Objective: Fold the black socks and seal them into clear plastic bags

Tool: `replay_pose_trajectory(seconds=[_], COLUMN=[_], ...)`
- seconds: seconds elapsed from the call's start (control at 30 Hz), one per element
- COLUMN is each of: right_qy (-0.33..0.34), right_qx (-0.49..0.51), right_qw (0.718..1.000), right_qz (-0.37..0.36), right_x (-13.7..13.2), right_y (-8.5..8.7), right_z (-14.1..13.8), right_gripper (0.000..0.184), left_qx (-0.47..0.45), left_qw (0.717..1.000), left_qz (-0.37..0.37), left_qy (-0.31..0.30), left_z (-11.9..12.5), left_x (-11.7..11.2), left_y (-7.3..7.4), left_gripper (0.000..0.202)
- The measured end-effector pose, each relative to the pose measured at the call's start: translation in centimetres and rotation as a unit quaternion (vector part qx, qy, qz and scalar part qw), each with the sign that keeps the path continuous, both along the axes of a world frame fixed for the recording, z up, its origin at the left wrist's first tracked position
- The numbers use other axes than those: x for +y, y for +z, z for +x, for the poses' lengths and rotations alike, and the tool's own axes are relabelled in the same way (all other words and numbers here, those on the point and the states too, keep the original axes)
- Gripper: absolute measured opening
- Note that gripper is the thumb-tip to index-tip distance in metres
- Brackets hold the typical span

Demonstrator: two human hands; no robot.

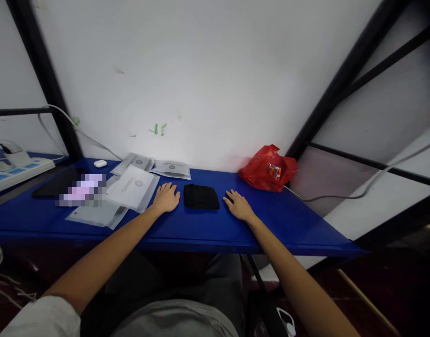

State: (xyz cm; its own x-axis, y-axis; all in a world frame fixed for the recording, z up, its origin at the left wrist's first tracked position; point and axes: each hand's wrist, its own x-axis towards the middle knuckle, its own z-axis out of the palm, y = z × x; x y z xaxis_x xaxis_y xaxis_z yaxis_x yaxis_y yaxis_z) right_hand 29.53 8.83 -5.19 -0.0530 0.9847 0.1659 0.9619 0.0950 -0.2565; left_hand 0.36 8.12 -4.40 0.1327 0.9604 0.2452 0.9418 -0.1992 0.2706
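Observation:
A folded black cloth (pixel 201 197) lies on the blue table (pixel 288 220) between my two hands. My left hand (pixel 166 197) rests flat on the table just left of the cloth, fingers stretched out, holding nothing; it touches the edge of a clear packet (pixel 133 187). On the cloth's right side my right hand (pixel 239 205) lies palm down with fingers spread, also holding nothing. Neither hand touches the cloth.
Several clear plastic packets (pixel 95 214) lie left of centre, more (pixel 172 168) by the wall. A dark tablet (pixel 56 183), a white earbud case (pixel 100 163) and a power strip (pixel 14 169) are at the left. A red plastic bag (pixel 268 169) sits at the back right.

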Motion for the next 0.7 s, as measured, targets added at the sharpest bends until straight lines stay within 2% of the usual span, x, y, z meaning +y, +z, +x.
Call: replay_pose_trajectory(seconds=[0.2,0.33,0.4,0.47,0.57,0.7], right_qy=[-0.002,-0.005,-0.006,-0.008,-0.011,-0.01], right_qx=[0.003,0.002,0.0,-0.001,0.0,-0.001], right_qw=[1.0,1.0,1.0,1.0,1.0,1.0], right_qz=[-0.002,-0.002,-0.003,-0.004,-0.003,-0.006], right_x=[0.0,-0.2,-0.3,-0.4,-0.5,-0.7], right_y=[0.0,0.2,0.3,0.4,0.5,0.7], right_z=[0.0,-0.1,-0.2,-0.3,-0.3,-0.4], right_gripper=[0.054,0.054,0.054,0.053,0.053,0.052], left_qx=[-0.006,-0.018,-0.015,0.013,0.055,0.092], left_qw=[1.0,0.997,0.991,0.986,0.974,0.981], left_qz=[0.01,0.075,0.119,0.121,0.119,0.073], left_qy=[-0.013,-0.031,-0.061,-0.113,-0.184,-0.153], left_z=[-0.2,0.6,2.0,4.1,7.5,10.2], left_x=[-0.3,-1.5,-2.6,-3.9,-5.4,-6.1], left_y=[0.3,2.1,3.2,3.8,3.8,3.3], left_gripper=[0.041,0.041,0.04,0.038,0.037,0.046])
